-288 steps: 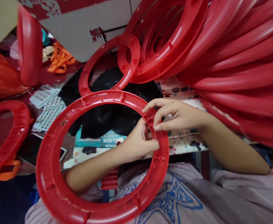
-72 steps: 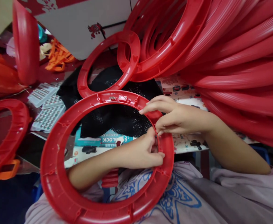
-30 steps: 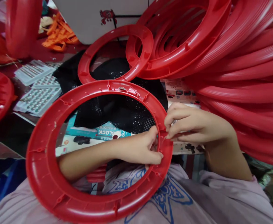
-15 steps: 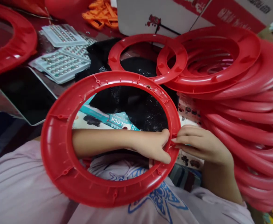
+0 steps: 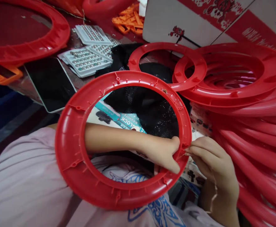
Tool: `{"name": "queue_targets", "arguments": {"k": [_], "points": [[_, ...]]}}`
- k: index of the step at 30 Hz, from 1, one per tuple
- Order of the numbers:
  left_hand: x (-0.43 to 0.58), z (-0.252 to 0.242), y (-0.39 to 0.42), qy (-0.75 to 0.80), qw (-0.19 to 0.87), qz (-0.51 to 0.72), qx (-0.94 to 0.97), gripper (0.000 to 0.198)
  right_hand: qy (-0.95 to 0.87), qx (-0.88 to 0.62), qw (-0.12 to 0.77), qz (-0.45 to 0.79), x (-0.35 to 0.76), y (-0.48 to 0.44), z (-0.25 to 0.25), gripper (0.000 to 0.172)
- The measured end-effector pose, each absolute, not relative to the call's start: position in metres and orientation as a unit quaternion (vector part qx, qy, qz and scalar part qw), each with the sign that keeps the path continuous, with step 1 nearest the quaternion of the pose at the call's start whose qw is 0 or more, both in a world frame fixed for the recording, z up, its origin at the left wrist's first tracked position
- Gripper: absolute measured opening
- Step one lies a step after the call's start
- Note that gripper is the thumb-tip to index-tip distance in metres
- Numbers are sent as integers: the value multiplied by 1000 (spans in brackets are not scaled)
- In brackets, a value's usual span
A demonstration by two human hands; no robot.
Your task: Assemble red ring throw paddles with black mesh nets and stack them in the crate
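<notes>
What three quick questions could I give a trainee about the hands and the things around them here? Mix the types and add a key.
1. Multiple choice: what do the fingers of the right hand pinch?
a) an orange clip
b) a thin pale strand
c) a pen
2. True or false: the left hand is touching the inner edge of the held red ring.
3. Fill in: the mesh cloth seen through the ring's opening is ____ in colour.

Key: 1. b; 2. True; 3. black
</notes>
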State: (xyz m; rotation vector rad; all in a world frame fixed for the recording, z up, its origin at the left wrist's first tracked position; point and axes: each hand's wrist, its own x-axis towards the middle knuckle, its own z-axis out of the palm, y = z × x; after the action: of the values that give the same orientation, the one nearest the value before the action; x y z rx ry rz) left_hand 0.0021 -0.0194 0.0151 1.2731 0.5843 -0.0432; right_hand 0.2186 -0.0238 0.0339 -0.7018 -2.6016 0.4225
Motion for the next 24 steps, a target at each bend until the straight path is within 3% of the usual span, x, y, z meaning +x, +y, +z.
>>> {"name": "queue_targets", "arguments": {"k": [7,13,24], "points": [[3,20,-18,294,750,-62,589,53,-936,-234,197,172,217,-20,28,25],[4,16,-17,319,693,-86,640,43,-947,-222,171,155,213,-16,28,15],[11,22,-17,355,618,-128,689,36,-953,-186,147,186,212,-11,27,28]]}}
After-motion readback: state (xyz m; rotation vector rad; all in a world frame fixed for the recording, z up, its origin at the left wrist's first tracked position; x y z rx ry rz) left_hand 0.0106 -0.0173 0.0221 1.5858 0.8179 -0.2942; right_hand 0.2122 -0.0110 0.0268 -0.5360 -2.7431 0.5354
